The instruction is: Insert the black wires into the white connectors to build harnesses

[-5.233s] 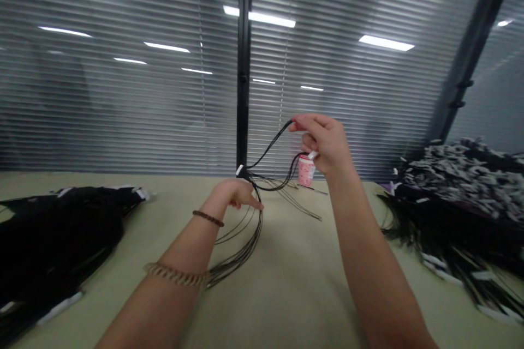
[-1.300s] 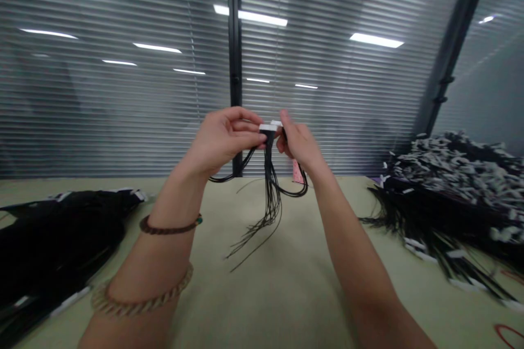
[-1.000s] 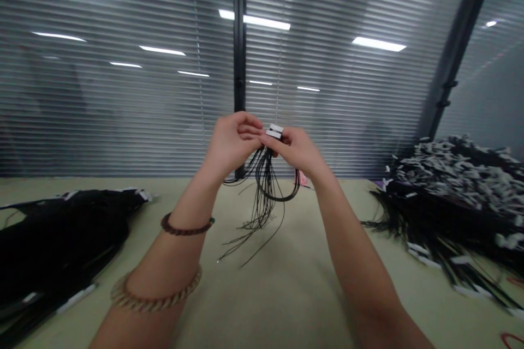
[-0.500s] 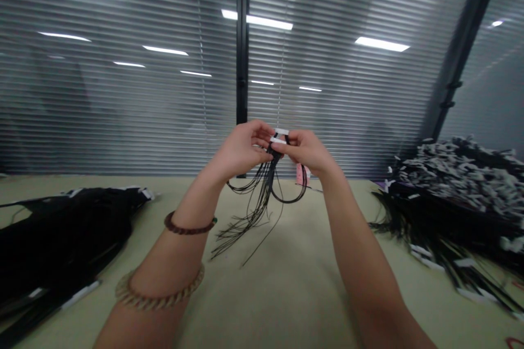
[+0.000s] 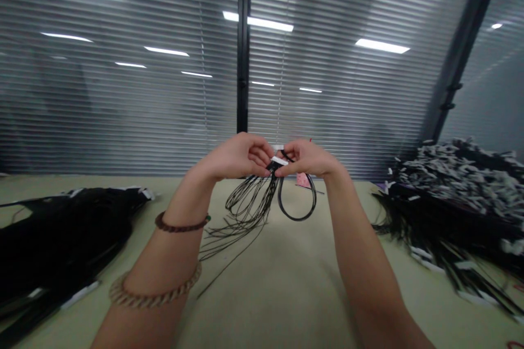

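Observation:
My left hand [image 5: 249, 156] pinches the top of a bundle of thin black cables [image 5: 262, 196] near a white connector [image 5: 279, 161]. From the other side, my right hand [image 5: 305, 158] grips the same bundle just below that connector. A second white connector [image 5: 277, 148] shows between the fingertips, a little higher. The cables hang over the table, with a round loop under my right hand and loose ends trailing down to the left. Both hands are closed, and the fingertips partly hide the cable tops.
A heap of black cables [image 5: 69, 240] lies on the table [image 5: 278, 305] at the left. At the right is a larger pile of black cables with white connectors [image 5: 462, 180]. A pink item [image 5: 302, 180] stands behind my right hand. Window blinds [image 5: 164, 114] rise behind the table.
Both hands and the connectors have come down a little. The cable loop hangs lower and further right, and the loose ends have swung left.

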Available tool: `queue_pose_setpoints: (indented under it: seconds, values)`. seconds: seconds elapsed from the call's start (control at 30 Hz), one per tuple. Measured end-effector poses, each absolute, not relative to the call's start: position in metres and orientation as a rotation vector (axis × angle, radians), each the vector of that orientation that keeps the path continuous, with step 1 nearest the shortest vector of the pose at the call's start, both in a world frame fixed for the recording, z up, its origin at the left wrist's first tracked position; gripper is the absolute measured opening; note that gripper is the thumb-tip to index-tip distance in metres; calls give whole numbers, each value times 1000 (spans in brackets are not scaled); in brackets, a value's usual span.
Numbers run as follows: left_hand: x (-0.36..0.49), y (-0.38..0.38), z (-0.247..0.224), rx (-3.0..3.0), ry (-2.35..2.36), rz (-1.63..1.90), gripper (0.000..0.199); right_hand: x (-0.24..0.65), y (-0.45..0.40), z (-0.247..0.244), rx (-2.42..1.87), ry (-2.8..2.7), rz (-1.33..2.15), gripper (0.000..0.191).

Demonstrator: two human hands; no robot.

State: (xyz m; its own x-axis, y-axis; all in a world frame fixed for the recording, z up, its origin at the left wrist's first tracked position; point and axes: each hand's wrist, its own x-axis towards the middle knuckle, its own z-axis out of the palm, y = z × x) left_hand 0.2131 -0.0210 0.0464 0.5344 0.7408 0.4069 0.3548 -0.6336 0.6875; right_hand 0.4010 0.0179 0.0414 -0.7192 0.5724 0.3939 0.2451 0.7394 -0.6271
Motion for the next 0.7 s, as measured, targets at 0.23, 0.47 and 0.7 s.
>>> queue_pose_setpoints:
  seconds: [0.23,0.47,0.7]
  values:
    - [213,-17,44,2269,961,926,25,398,23,39,-640,-2439,653,23]
    - [221,-20,45,2411,984,1115,16,396,19,42,-565,-2214,673,13]
    - [225,-23,46,2580,835,1409,34,405,25,45,-546,-1829,790,17]
